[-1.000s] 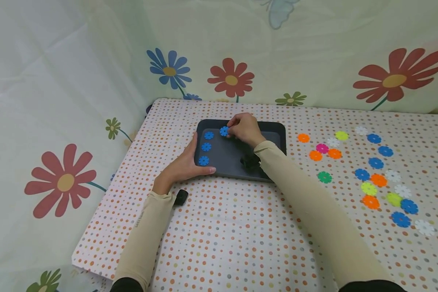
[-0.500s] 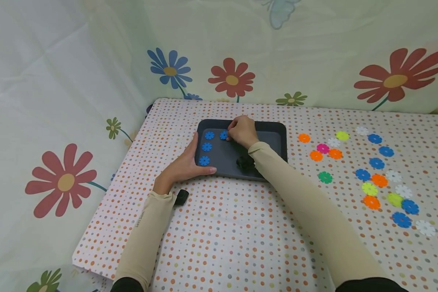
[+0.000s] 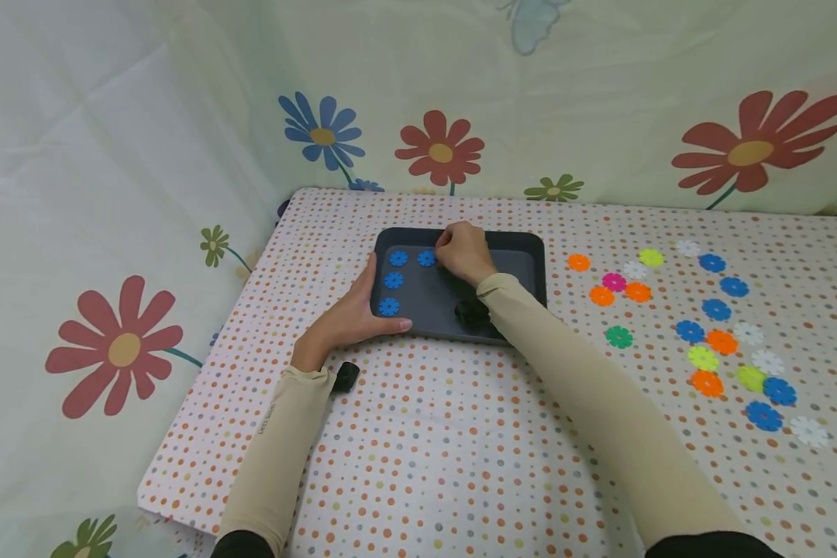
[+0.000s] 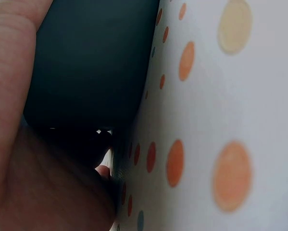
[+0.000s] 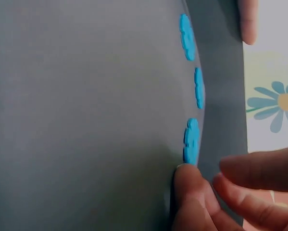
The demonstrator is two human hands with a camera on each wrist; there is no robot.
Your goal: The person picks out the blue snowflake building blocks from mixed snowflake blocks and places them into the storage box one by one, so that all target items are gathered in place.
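A dark grey tray lies on the table. My left hand holds its near left corner, thumb along the front rim and fingers along the left wall. In the left wrist view the thumb lies beside the dark tray wall. Three blue notched discs form a column inside the tray's left end. One more blue notched disc lies right of the column's far one. My right hand pinches its right edge with curled fingers. In the right wrist view fingertips meet the nearest disc.
Loose notched discs lie scattered right of the tray: orange, pink, green, yellow, white and blue. A flowered curtain hangs behind the dotted table.
My right hand has lowered slightly, bringing the blue disc level with the column's far disc; more of that disc now shows. The left hand and the tray have stayed in place.
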